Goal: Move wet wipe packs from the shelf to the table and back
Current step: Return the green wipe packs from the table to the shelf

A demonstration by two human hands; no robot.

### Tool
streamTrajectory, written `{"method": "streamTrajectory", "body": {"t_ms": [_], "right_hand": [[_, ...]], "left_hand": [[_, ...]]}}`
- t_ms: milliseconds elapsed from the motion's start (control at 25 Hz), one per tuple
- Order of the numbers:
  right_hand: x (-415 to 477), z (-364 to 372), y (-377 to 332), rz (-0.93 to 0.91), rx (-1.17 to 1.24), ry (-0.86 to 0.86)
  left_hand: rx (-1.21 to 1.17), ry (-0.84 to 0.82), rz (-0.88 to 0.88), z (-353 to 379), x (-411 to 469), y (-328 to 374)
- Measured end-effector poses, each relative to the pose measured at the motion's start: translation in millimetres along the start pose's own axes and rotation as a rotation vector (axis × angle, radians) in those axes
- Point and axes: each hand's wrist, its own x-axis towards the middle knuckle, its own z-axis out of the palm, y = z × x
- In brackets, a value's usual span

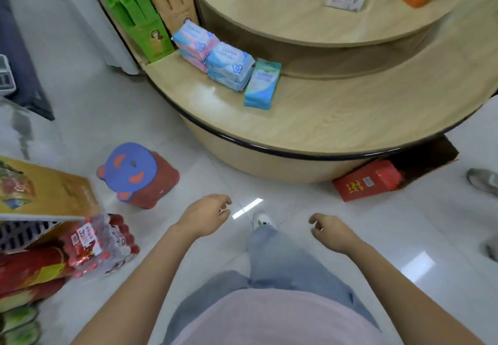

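At the lower left of the frame, a shrink-wrapped pack of red-capped bottles (pixel 102 245) lay on the floor. Just right of it stood a blue bear-faced stool (pixel 129 172). Our left hand (pixel 204 214) hung at lower centre, its fingers (pixel 224 202) loosely curled and holding nothing. Above it, at upper centre, the wet wipe packs (pixel 229 67) sat in a row on the lower tier of the curved wooden shelf (pixel 323 118): a pink pack (pixel 195 40), a blue pack (pixel 230 66) touching it, then a green pack (pixel 262 83) against the blue one. We judged them light, soft and slick in their film wrap. They seemed best taken across the narrow sides, thumb opposite fingers, squeezing gently. Our right hand (pixel 330 233), at lower right of centre, was empty too, its fingers relaxed.
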Motion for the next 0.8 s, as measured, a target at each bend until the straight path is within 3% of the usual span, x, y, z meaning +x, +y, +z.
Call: {"method": "streamTrajectory", "body": {"t_ms": [160,360,520,800], "right_hand": [[84,-98,-59,-0.078,-0.019,0.043],[171,-178,-136,-0.119,0.183,0.193],[231,-202,-172,0.044,0.441,0.269],[299,-208,-198,0.279,0.745,0.338]], "left_hand": [[-0.091,0.011,-0.096,-38,45,-16],[-0.152,-0.076,-0.201,-75,103,-60],[-0.208,-0.098,-0.201,-115,163,-84],[-0.252,-0.188,-0.042,-161,262,-66]]}}
